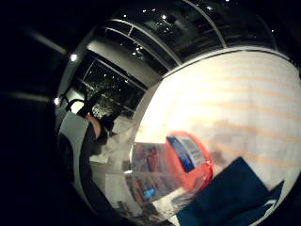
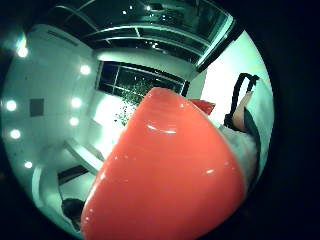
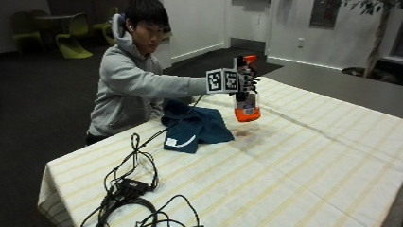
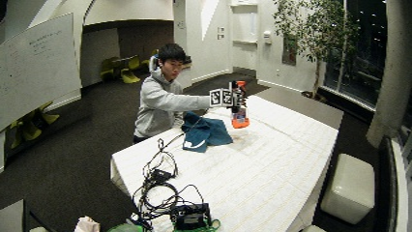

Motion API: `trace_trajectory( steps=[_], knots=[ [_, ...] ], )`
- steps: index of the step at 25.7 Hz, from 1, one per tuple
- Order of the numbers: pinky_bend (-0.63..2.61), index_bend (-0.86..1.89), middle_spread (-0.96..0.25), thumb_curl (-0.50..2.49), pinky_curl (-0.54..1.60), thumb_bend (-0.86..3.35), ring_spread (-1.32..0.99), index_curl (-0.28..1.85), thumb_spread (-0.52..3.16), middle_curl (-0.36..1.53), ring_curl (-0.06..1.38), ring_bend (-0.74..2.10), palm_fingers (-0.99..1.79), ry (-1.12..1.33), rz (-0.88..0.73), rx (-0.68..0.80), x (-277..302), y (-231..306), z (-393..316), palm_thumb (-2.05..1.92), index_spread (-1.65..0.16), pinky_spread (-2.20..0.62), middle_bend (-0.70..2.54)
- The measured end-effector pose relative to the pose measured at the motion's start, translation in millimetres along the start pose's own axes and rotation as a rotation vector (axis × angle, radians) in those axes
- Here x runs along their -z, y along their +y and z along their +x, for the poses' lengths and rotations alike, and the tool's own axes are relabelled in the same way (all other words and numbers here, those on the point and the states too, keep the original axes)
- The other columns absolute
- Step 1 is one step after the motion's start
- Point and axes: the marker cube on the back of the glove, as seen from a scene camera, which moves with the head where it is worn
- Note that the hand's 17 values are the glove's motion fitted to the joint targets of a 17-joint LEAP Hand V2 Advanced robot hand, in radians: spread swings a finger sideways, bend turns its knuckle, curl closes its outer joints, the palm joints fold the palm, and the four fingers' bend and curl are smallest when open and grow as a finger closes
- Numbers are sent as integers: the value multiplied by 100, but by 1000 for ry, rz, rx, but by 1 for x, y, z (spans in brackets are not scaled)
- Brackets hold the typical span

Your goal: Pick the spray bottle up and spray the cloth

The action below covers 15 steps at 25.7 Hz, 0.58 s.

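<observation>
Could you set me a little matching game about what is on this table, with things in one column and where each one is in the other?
Things:
1. spray bottle
2. cloth
3. black cables
4. tablecloth

Places or states:
a. lying crumpled, dark blue, in front of the person
b. lifted off the table in the gloved right hand
c. striped, covering the whole table
d. tangled at the table's near end

Pairs: 1-b, 2-a, 3-d, 4-c
</observation>
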Motion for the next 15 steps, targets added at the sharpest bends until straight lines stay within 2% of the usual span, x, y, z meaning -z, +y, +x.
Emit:
trace_trajectory(
  steps=[6, 15],
  knots=[
    [38, 37, -10, 77, 38, -3, -17, 53, 32, 49, 45, 63, 138, -35, -13, -52, -21, -14, 26, 93, -17, -27, 60],
    [38, 36, -9, 77, 38, -3, -16, 53, 33, 49, 45, 62, 138, -54, -118, -67, -37, -16, 52, 93, -17, -27, 59]
  ],
)
